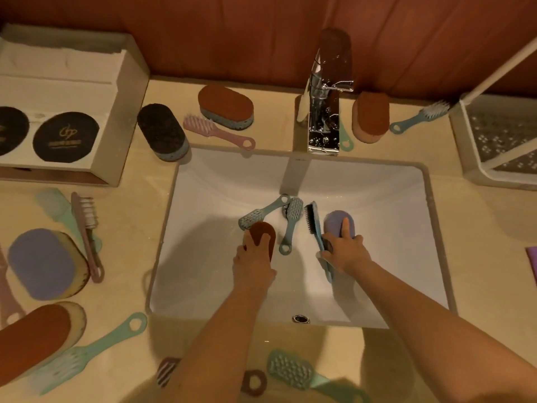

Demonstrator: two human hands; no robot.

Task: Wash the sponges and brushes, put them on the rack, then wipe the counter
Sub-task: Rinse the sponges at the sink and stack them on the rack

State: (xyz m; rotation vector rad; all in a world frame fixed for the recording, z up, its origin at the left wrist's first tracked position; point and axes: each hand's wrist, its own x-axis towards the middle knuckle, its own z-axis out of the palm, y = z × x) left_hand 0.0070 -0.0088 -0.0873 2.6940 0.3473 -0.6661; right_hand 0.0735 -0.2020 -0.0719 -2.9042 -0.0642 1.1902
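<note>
Both hands are down in the white sink (203, 271). My left hand (254, 264) grips a brown sponge (266, 232). My right hand (344, 251) holds a purple sponge (334, 221), with the forefinger stretched over its top. A dark-bristled blue brush (315, 225) stands on edge against that hand. Two grey-blue brushes (263, 212) (290, 222) lie crossed on the sink floor between the hands. The white rack (499, 141) stands on the counter at the far right.
The chrome tap (324, 112) rises behind the sink, no water visible. Around it on the beige counter (133, 199) lie several sponges and brushes: black sponge (162, 132), pink brush (218, 132), brown sponges (226, 107) (370, 116). A cardboard box (66, 112) sits at the left.
</note>
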